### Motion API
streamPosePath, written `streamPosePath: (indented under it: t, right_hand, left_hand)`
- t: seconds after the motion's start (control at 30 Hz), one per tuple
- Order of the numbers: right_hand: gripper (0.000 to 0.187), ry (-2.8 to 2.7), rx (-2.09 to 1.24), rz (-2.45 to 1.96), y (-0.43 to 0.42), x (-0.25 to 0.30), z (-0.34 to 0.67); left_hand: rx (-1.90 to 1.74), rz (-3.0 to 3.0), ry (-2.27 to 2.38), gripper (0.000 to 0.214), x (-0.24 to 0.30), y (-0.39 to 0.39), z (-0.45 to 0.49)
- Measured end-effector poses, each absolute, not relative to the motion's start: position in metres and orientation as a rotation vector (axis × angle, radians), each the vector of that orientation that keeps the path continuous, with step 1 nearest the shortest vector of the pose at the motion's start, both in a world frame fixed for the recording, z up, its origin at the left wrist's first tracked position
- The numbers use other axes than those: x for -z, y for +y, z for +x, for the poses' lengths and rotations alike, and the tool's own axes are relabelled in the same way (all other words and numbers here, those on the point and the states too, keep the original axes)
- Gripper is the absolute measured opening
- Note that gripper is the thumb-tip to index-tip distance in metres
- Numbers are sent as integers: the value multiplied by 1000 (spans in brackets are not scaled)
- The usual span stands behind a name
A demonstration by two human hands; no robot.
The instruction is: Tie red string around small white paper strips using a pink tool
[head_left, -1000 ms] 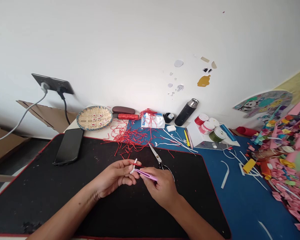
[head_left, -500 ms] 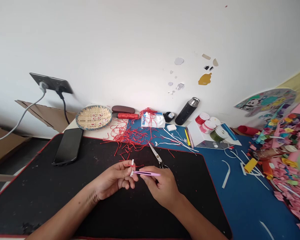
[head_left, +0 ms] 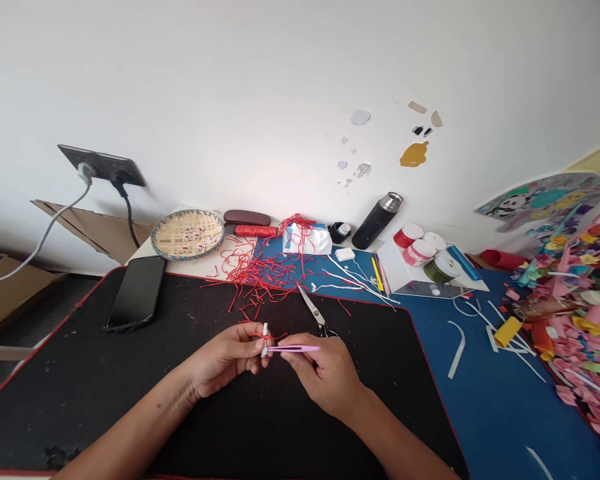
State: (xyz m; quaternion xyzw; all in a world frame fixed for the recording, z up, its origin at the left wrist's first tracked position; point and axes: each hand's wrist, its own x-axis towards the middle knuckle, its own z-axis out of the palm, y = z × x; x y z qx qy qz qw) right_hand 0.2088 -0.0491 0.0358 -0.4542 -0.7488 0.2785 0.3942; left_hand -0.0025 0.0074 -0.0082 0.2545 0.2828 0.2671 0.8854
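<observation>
My left hand (head_left: 227, 357) pinches a small white paper strip (head_left: 265, 339) tied with red string, held upright over the black mat (head_left: 130, 393). My right hand (head_left: 325, 373) grips pink tweezers (head_left: 293, 349) whose tips meet the white strip. Both hands hover just above the mat's middle. Scissors (head_left: 316, 313) lie on the mat right behind my right hand.
Red string scraps (head_left: 260, 270) litter the mat's far edge. A black phone (head_left: 139, 291), woven basket (head_left: 188, 234), red thread spool (head_left: 257, 232), black flask (head_left: 377, 220), tape rolls (head_left: 423, 253) and white strips (head_left: 350, 280) stand behind. Coloured paper scraps (head_left: 575, 313) pile up at right.
The white strip has turned upright in my left fingers and the tweezers have levelled out against it. The view has shifted slightly; the hands stay in place.
</observation>
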Motion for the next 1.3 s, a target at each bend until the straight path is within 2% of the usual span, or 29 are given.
streamPosePath:
  t: [0.4, 1.3]
  right_hand:
    - [17, -1893, -766, -1190, -51, -34, 211]
    - [19, -1872, -849, -1199, -47, -40, 209]
  left_hand:
    - [-528, 607, 676, 36, 4, 10, -3]
    - [-564, 562, 627, 31, 9, 6, 2]
